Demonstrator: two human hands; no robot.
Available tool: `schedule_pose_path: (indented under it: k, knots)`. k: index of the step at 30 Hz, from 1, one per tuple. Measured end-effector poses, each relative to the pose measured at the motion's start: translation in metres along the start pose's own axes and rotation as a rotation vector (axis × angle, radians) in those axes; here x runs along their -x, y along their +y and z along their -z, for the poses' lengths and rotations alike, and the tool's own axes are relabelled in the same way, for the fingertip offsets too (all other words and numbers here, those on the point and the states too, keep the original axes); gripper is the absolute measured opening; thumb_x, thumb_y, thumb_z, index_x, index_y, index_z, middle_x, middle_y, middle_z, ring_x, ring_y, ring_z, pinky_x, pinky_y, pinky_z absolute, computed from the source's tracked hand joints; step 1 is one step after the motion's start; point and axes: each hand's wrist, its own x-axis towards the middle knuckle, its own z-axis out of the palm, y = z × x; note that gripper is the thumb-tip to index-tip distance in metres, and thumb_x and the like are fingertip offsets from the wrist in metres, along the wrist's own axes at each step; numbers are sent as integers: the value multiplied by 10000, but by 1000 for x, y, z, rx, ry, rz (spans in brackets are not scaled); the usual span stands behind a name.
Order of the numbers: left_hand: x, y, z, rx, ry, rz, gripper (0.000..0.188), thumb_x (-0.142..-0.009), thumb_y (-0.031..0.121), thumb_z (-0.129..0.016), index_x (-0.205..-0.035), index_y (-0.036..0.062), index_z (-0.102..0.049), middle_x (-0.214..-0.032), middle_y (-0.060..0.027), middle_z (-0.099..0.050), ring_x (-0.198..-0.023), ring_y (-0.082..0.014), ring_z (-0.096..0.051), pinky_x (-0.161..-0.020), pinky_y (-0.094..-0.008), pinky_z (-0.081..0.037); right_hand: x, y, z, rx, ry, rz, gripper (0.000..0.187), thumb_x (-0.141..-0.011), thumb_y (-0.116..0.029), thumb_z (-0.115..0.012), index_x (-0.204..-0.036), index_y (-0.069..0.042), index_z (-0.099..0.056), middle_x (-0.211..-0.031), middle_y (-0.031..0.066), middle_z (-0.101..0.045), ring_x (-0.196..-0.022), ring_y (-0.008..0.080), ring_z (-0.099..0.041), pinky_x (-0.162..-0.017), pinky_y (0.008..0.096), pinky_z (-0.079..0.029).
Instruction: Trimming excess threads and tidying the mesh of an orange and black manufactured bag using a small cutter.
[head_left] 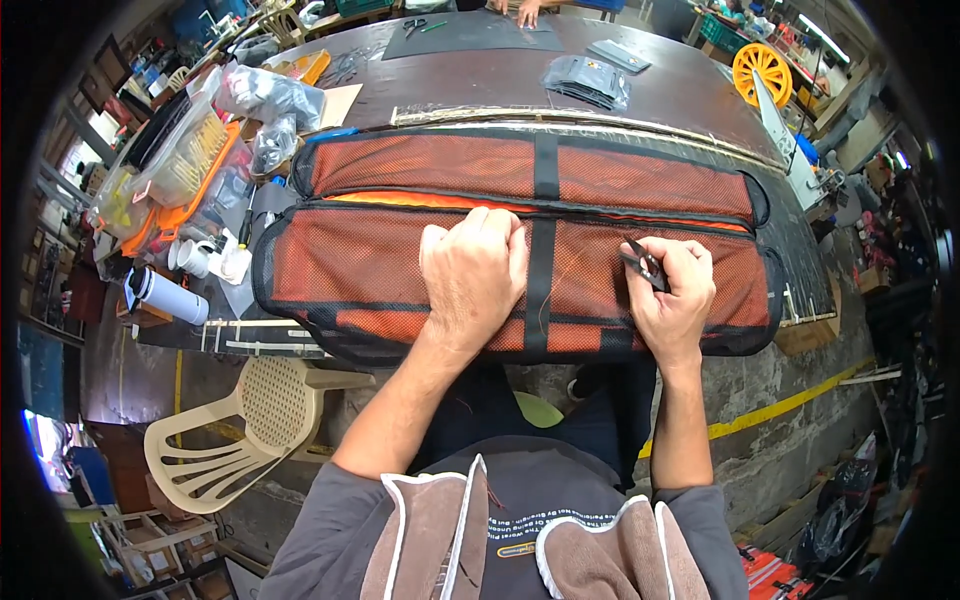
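Observation:
A long orange bag (390,250) covered in black mesh lies across the near edge of the table, with black trim and a black strap (541,265) over its middle. Along its length an opening shows bright orange fabric. My left hand (474,268) is closed in a pinch on the bag's front panel, just left of the strap; whatever its fingertips grip is hidden. Held in my right hand (676,295) is a small pair of black thread snips (645,265), blades pointing up and left over the bag. A thin loose thread hangs near the strap.
Clear plastic bins (190,150), a white bottle (170,294) and cups crowd the table's left end. Packaged grey items (588,82) lie farther back, near a yellow wheel (762,74). Another person's hands (520,12) work at the far edge. A beige chair (245,430) stands at lower left.

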Motion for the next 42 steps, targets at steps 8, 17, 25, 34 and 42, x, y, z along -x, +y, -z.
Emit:
schedule_pose_path:
  k: [8,17,25,34,42]
  knots:
    - [33,24,45,771,-304,39,101,-1027,81,-661,-941,28,-649,-843,-118,-662,-747,-340,-674,-675,-449,-482,2,4,4,-18,-4,-21,121,-920,-79,-855,-1027,-82,-799,-860,36,-765,-782,251,-714,-926,424,-485]
    - [71,17,79,772,-257,111,193,-954,44,-864,-823,40,-723,-689,-43,-597,-544,-161,-549,-542,-329,-425,-4,-24,5,41,-383,100,500,-890,-50,-765,-1365,-200,-809,-905,-8,-772,-907,199,-723,-1137,493,-383]
    - [59,-33,95,69,91,39,191,-920,60,-851,-1108,71,-817,-1034,-99,-760,-959,-287,-696,-891,-426,-537,9,-65,8,-349,-646,128,176,-830,-83,-769,-994,-145,-753,-863,1,-738,-833,233,-702,-1061,442,-407]
    - [67,7,90,994,-785,-379,592,-918,363,-939,-1374,32,-758,-1477,-237,-714,-1418,-417,-660,-1189,-629,-488,24,-39,65,-808,-682,-132,239,-937,-113,-815,-810,-45,-624,-747,66,-608,-658,238,-585,-651,374,-461]
    - [51,-10,118,41,-311,-172,720,-915,346,-902,-1527,42,-677,-1597,-201,-619,-1548,-473,-517,-1278,-658,-351,48,6,125,-772,-171,-512,324,-1176,-205,-615,-884,-77,-561,-832,23,-552,-722,101,-488,-663,275,-394]
